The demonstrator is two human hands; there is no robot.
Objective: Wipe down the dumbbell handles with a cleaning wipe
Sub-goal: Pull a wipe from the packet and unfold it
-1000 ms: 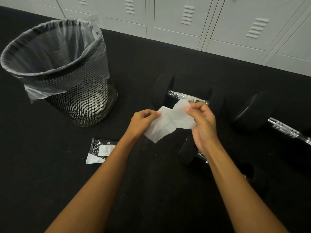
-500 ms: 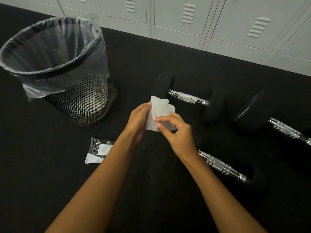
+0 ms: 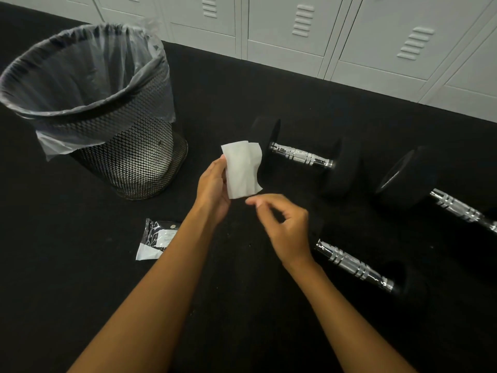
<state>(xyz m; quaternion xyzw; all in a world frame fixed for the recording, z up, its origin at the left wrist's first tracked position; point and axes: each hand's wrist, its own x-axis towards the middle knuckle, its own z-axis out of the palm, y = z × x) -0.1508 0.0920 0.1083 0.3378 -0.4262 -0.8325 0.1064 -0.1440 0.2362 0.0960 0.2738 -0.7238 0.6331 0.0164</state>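
Observation:
My left hand (image 3: 213,185) holds a folded white cleaning wipe (image 3: 243,169) upright by its left edge. Just below and right of the wipe, my right hand (image 3: 285,227) hovers with curled fingers apart, a little blurred, touching nothing. Three black dumbbells with chrome handles lie on the black floor: one (image 3: 301,156) right behind the wipe, one (image 3: 355,266) by my right wrist, and one (image 3: 457,208) at the right edge, partly cut off.
A black mesh waste bin (image 3: 126,160) with a clear plastic liner stands at the left. A torn wipe packet (image 3: 158,238) lies on the floor beside my left forearm. Grey lockers (image 3: 349,36) line the far edge of the floor.
Both hands held the wipe and folded it smaller. My right hand has now let go and dropped down to the right, leaving the wipe in my left hand.

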